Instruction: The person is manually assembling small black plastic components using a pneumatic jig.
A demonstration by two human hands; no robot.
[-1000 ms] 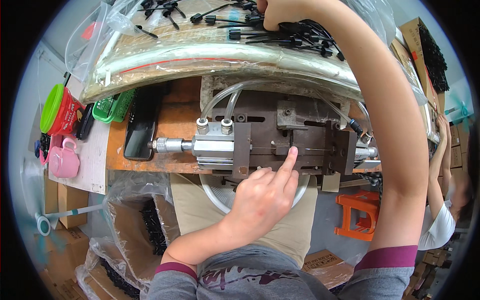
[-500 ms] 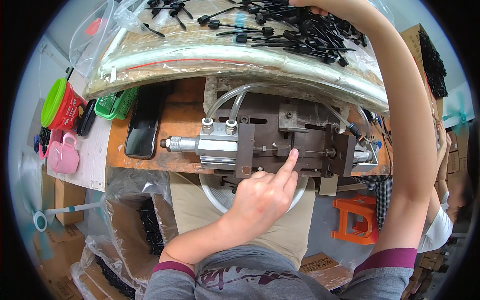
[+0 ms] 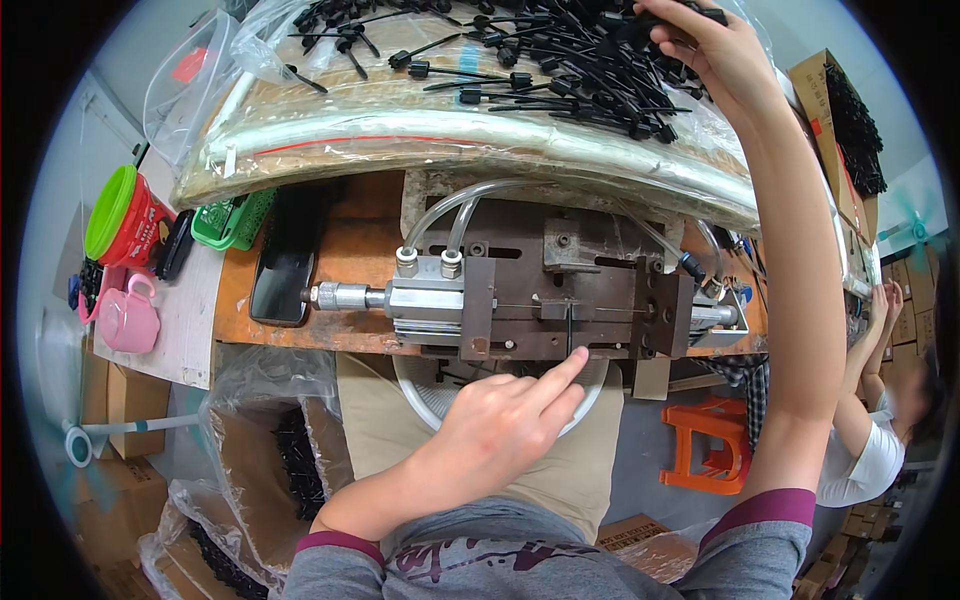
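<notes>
A dark metal jig with an air cylinder at its left lies before me on the wooden bench. A thin black stem lies across its middle block and points toward me. My left hand is near the jig's front edge, index finger stretched out with its tip beside the stem's near end; nothing shows in it. My right hand is raised over the far surface, its fingers closed on a black plastic piece. Below it spreads a pile of similar black stemmed pieces.
A white basket sits over my lap under the bench edge. To the left lie a black phone, a green basket, a red tub and a pink cup. An orange stool and another person are at right.
My left hand has drawn back toward me from the jig's middle to its front edge. My right hand has come more into view from the pile, with a black plastic piece in its fingers.
</notes>
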